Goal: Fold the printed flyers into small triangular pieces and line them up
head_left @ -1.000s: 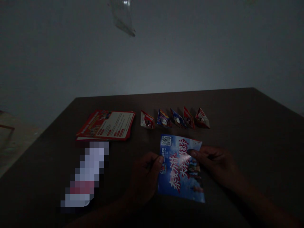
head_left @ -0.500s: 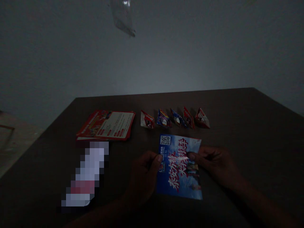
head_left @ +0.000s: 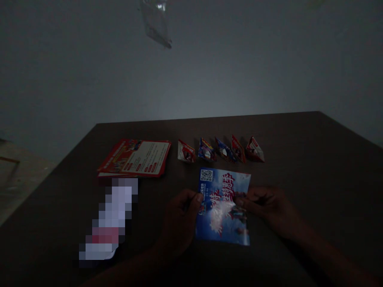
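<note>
A glossy blue printed paper sheet, with a QR code and red-and-white lettering, is held up between both hands above the dark table. My left hand pinches its left edge, thumb on the front. On the opposite edge my right hand grips it the same way, the thumb lying over the print. The fingers behind the sheet are hidden. Just beyond the sheet stands a row of several folded paper pieces, among them a red-and-white one at the left end and a blue one mid-row.
A stack of red printed leaflets lies at the left of the brown table. Nearer me is a pixel-blurred, bright oblong object. A clear plastic bag hangs on the pale wall behind.
The blue sheet has shifted slightly left and tilted, so a bright glare now covers part of its lettering. Both hands keep their hold on it.
</note>
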`<state>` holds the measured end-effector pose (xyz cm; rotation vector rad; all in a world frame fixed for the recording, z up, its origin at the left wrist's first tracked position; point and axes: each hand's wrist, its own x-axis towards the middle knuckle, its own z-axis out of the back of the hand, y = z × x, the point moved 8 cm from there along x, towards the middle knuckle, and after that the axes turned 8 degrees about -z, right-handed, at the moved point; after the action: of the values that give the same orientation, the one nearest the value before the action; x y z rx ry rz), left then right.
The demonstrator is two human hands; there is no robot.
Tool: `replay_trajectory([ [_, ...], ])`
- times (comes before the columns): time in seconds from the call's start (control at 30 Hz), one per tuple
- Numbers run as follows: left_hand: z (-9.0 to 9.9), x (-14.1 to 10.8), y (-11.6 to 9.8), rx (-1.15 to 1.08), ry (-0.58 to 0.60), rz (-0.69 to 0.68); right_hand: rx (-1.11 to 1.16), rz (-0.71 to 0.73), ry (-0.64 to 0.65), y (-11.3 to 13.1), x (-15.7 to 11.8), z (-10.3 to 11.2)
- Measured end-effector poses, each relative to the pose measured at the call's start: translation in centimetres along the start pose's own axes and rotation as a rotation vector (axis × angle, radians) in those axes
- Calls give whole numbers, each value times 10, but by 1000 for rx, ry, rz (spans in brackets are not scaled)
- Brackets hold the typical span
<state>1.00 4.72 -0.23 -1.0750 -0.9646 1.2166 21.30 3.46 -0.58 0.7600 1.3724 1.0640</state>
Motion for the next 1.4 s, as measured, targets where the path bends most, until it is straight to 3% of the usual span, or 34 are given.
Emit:
replay_trajectory([
  [0.77,1,2,2,-93,-44,66,41,2,35,-8,2,-2],
  [1.13,3,3,3,-91,-73,81,41,25,24,5,-3,-4],
  [1.4,6,4,3,-65,-100,52,44,26,88,5,-4,-9],
])
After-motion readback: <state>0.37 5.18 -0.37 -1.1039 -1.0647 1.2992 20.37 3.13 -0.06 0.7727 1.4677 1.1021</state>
